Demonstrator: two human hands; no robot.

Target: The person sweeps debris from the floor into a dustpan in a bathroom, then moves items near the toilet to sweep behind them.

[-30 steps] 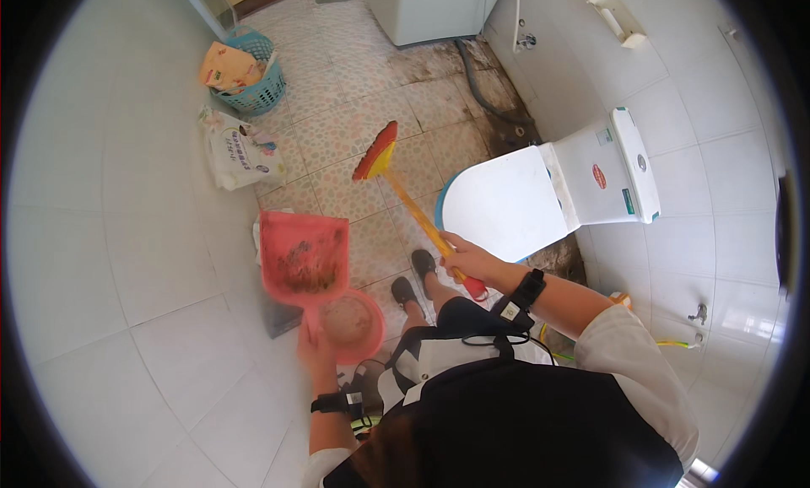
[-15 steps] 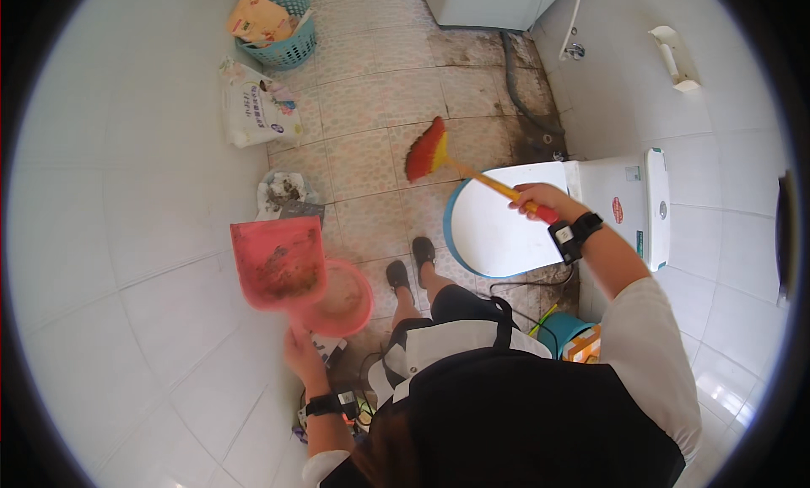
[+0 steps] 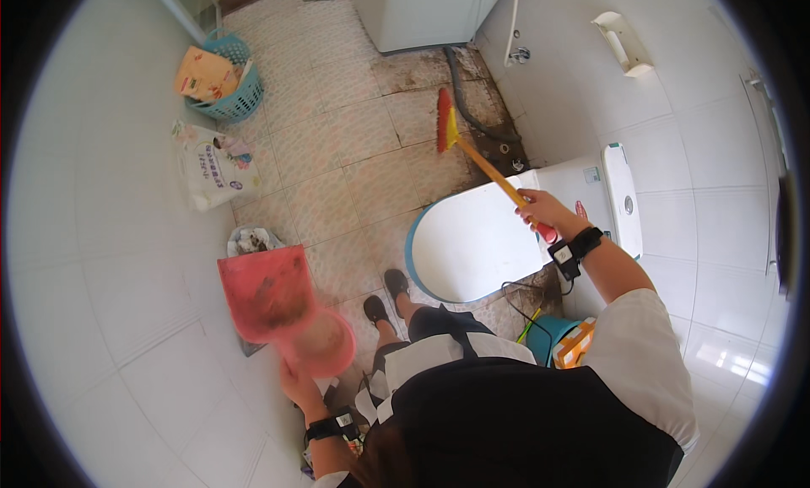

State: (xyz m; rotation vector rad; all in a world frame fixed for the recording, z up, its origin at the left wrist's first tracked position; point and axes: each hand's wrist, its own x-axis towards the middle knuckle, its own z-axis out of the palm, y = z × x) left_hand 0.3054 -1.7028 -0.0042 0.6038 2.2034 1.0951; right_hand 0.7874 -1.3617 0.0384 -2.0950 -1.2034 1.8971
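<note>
My right hand (image 3: 547,211) is closed around the red-tipped end of a short yellow-handled hand broom (image 3: 494,169). Its red and yellow bristle head points away from me, held over the tiled floor beyond the toilet. On the other side, my left hand (image 3: 297,387) grips the handle of a pink dustpan (image 3: 272,287), whose pan is smeared with dark dirt. The pan partly covers a small waste bin (image 3: 251,240) with a white liner and dirty scraps. A pink basin (image 3: 337,343) stands beside the dustpan, partly behind it.
The toilet's white lid (image 3: 472,245) is down. A white-and-purple bag (image 3: 218,169) and a blue basket (image 3: 240,96) line the left wall. A washing machine (image 3: 422,16) with a grey hose (image 3: 464,100) stands at the back. A teal bucket (image 3: 547,332) sits near my right side.
The broom head has swung away from me and to the right, its bristles now more upright in view. The dustpan covers more of the bin. My view has shifted toward the right.
</note>
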